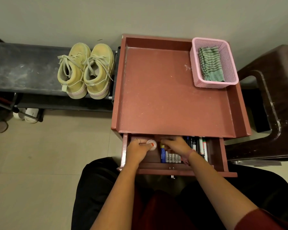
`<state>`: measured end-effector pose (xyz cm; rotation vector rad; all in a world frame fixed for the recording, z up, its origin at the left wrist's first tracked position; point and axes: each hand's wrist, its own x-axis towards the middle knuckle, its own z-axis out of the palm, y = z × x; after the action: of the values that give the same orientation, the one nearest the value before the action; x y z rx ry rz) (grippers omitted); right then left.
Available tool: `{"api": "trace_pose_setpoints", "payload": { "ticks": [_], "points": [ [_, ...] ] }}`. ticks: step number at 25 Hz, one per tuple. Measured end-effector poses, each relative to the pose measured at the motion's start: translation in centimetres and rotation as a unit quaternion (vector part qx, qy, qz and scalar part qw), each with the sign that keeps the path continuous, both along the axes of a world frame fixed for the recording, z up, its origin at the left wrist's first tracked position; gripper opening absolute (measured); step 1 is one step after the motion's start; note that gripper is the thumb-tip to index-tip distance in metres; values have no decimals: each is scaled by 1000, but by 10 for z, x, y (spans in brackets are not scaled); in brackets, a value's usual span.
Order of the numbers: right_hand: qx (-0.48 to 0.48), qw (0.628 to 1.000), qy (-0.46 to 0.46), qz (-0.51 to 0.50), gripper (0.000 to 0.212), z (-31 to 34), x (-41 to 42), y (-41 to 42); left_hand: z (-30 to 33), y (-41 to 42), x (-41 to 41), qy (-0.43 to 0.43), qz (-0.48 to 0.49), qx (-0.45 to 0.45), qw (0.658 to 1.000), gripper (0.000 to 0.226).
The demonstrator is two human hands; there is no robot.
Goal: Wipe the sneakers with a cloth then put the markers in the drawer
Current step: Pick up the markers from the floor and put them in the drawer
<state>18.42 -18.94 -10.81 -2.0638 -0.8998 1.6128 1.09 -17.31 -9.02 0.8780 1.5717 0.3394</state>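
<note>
Tiled floor (40, 155) fills the lower left, plain wall (140, 14) across the top. Red-brown cabinet (165, 90) sits centre with a raised-rim top, bare except for a pink basket (229, 80) in its back right corner. Striped green cloth (210, 63) lies folded inside the basket. Dark shoe rack (23, 68) stands left of the cabinet, touching or just beside it. Pair of yellowish sneakers (86, 70) sits on the rack's top shelf at its right end, heels toward the camera, laces loose, the two shoes side by side and touching. White slippers (29, 114) show on the floor under the rack. Dark brown plastic stool (276, 100) is to the cabinet's right.

Drawer (223, 155) under the cabinet top is pulled open toward the person, who sits in front with dark trousers (96, 188) and bare forearms reaching in. Markers (170, 157) lie in the drawer: a row in the middle with blue and white barrels, more along the right side with black, green and red parts.

Left hand (137, 149) is in the drawer's left part, fingers curled around a small round clear container (152, 144) with an orange spot. Right hand (176, 145) is in the drawer's middle, palm down over the marker row, fingers bent; cannot tell whether it actually grips a marker. A pink band (189, 153) circles the right wrist.
</note>
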Motion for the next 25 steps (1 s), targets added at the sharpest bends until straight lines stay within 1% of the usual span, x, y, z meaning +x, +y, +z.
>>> {"api": "trace_pose_setpoints", "payload": {
  "ticks": [1,2,4,8,11,14,17,19,21,25],
  "points": [
    [-12,996,84,-21,22,13,-4,-3,0,-1,1,-12,-8,-4,1000,15],
    [-16,992,128,-9,26,21,-7,-7,1,-2,1,-24,-16,-8,1000,19],
    [-4,987,158,18,32,26,-11,-12,4,-3,2,-38,-30,-9,999,24],
    [9,985,174,-20,31,27,-8,-16,8,-4,0,-75,-41,-10,996,31],
    [-7,981,189,-30,28,25,-5,-20,11,-4,-1,-61,-54,-2,997,36],
    [-26,978,197,-63,23,17,-5,-23,12,-1,-5,-49,-25,-5,998,27],
    [-32,976,199,-82,29,8,-6,-26,11,3,-13,-26,13,14,999,12],
    [-26,977,190,-89,31,2,-9,-28,13,5,-16,-28,43,18,999,11],
    [-18,982,172,-72,31,-6,-11,-29,14,9,-18,-39,73,7,997,13],
    [-15,989,142,-40,21,-24,-9,-25,17,13,-21,-47,89,-1,995,9]
  ]
}}
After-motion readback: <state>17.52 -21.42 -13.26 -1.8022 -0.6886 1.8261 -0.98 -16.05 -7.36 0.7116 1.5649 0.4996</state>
